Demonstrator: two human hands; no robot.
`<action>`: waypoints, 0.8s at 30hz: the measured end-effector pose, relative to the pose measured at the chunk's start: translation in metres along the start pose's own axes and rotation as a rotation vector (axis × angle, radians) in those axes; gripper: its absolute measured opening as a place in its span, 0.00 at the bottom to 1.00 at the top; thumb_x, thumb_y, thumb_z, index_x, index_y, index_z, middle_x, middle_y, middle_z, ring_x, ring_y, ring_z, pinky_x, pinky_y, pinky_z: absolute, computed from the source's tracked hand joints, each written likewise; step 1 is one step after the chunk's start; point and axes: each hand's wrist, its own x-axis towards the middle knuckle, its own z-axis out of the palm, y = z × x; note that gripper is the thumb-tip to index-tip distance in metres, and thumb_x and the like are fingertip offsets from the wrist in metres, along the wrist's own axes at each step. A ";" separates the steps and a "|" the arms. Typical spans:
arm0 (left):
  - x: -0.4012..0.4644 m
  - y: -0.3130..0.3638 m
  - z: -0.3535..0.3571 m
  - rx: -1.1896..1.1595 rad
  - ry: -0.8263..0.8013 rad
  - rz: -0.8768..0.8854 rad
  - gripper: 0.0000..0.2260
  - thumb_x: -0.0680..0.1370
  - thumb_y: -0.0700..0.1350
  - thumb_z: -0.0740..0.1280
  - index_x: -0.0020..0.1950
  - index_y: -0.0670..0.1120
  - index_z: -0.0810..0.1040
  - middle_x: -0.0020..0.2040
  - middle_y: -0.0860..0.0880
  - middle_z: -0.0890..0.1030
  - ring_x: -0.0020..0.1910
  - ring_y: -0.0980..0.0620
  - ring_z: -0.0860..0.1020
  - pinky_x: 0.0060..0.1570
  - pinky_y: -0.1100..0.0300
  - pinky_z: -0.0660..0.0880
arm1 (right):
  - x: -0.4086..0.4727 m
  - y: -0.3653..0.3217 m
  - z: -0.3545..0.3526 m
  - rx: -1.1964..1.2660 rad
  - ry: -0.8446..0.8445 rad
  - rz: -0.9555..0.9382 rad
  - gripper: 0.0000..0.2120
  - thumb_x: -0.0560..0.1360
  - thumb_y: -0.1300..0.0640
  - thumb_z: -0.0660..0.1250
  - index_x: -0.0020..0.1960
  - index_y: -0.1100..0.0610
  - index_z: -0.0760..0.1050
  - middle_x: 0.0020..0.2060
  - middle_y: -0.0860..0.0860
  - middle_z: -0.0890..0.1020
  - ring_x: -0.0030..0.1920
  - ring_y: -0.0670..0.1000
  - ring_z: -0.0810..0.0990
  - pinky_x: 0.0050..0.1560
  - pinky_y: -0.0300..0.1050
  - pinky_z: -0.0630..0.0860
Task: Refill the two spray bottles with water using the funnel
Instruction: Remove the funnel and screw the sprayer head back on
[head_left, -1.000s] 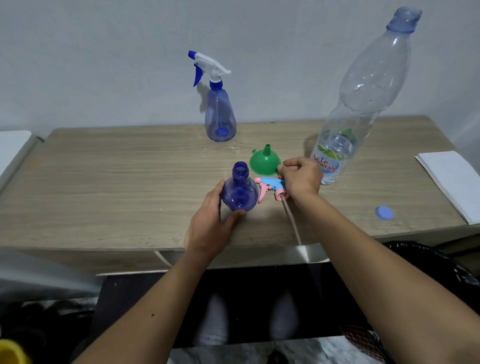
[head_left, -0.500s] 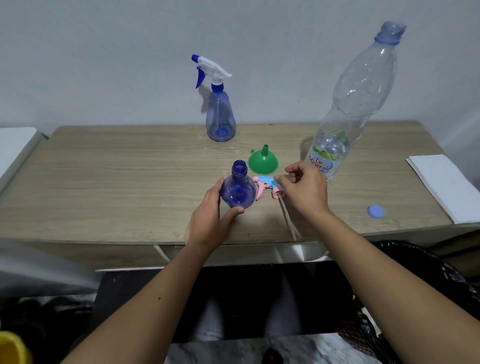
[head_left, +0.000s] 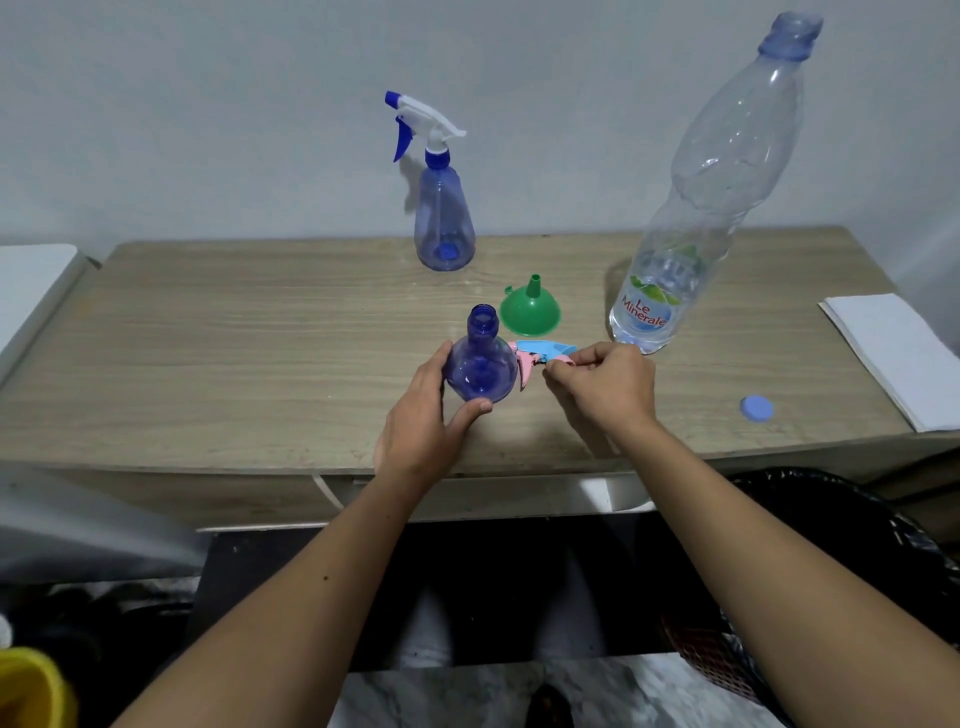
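Observation:
A round blue spray bottle stands open-necked near the table's front edge, and my left hand grips its body. Its pink and blue spray head lies on the table just right of it. My right hand pinches that head's rear end, fingers curled. A green funnel sits upside down behind the bottle. A second spray bottle with a white and blue head stands at the back. A tall clear water bottle, uncapped and with little water, stands at the right.
A blue cap lies on the wooden table at the front right. A white sheet stack rests at the right edge. A black bin stands below on the right, and a yellow object shows at the bottom left.
My right hand has slid a little right and nearer along the spray head, and its tube is hidden now. The camera has tilted slightly. My left hand keeps its hold on the bottle.

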 end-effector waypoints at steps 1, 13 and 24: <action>0.000 0.000 0.000 0.000 -0.001 0.002 0.40 0.78 0.61 0.76 0.85 0.53 0.62 0.80 0.55 0.72 0.75 0.52 0.75 0.69 0.52 0.75 | -0.002 -0.002 -0.002 0.019 0.019 -0.006 0.08 0.68 0.49 0.80 0.44 0.53 0.87 0.41 0.49 0.88 0.46 0.50 0.85 0.50 0.41 0.78; -0.001 0.004 -0.001 -0.004 0.001 -0.001 0.39 0.78 0.59 0.77 0.85 0.52 0.64 0.80 0.53 0.72 0.75 0.50 0.75 0.68 0.54 0.72 | 0.003 -0.061 -0.028 0.430 0.017 -0.149 0.10 0.71 0.56 0.81 0.51 0.56 0.84 0.33 0.45 0.86 0.34 0.40 0.83 0.43 0.36 0.80; -0.002 0.002 0.000 -0.004 0.002 0.019 0.40 0.78 0.59 0.76 0.85 0.50 0.63 0.81 0.52 0.72 0.76 0.50 0.74 0.71 0.51 0.74 | -0.020 -0.107 -0.025 0.713 -0.200 -0.314 0.13 0.75 0.64 0.78 0.56 0.53 0.81 0.45 0.46 0.88 0.49 0.48 0.88 0.63 0.53 0.83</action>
